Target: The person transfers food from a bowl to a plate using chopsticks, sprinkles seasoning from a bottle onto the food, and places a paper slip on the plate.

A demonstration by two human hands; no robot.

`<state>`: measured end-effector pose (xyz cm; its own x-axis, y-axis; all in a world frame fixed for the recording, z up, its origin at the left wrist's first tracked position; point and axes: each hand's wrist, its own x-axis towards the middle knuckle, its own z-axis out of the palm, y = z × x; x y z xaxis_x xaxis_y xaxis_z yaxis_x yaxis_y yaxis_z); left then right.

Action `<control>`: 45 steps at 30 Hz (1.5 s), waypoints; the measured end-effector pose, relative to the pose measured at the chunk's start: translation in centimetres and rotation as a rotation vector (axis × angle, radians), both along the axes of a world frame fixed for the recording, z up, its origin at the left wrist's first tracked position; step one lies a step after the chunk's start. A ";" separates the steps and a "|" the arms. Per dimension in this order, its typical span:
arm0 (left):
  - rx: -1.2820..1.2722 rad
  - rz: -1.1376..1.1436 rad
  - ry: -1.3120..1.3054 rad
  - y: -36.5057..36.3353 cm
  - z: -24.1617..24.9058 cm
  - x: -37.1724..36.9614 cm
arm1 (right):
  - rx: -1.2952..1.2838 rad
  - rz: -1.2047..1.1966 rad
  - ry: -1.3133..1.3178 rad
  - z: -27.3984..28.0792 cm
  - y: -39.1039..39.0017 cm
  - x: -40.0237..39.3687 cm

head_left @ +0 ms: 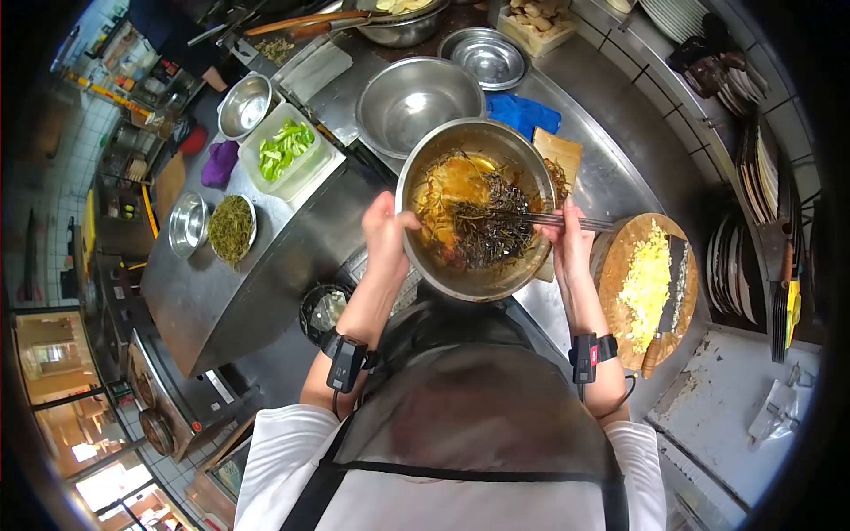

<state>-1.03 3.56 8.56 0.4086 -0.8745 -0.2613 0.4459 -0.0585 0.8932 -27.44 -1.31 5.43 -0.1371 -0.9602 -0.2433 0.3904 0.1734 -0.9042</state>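
Observation:
My left hand (387, 234) grips the left rim of a steel mixing bowl (447, 280), thumb over the edge. Inside lie dark, shredded strands (489, 232) beside an orange-yellow, oily-looking mass (453, 184). Between the fingers of my right hand (569, 237), at the bowl's right rim, are dark chopsticks (598, 225); their tips reach into the strands. To the right, a round wooden chopping board (611, 276) carries chopped pale-yellow pieces (649, 276) and a knife (675, 283), its handle towards me.
Behind the bowl stand a large steel basin (376, 106), a smaller steel bowl (485, 60) and a blue cloth (524, 113). Leftward are a tub of sliced green vegetables (285, 149), a bowl of green shreds (232, 228) and a purple cloth (219, 165). Stacked plates (728, 265) line the right shelf.

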 end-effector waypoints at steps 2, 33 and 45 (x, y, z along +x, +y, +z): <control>0.001 -0.012 0.004 -0.3 -0.2 -0.4 | -0.017 -0.013 -0.036 1.6 -0.3 -0.6; 0.053 0.103 -0.054 -2.6 -0.9 -1.7 | -0.418 -0.021 1.102 1.3 -11.1 -10.0; 0.048 0.100 -0.045 -2.8 -0.9 -2.3 | -0.300 0.139 0.998 -0.1 -12.4 -10.5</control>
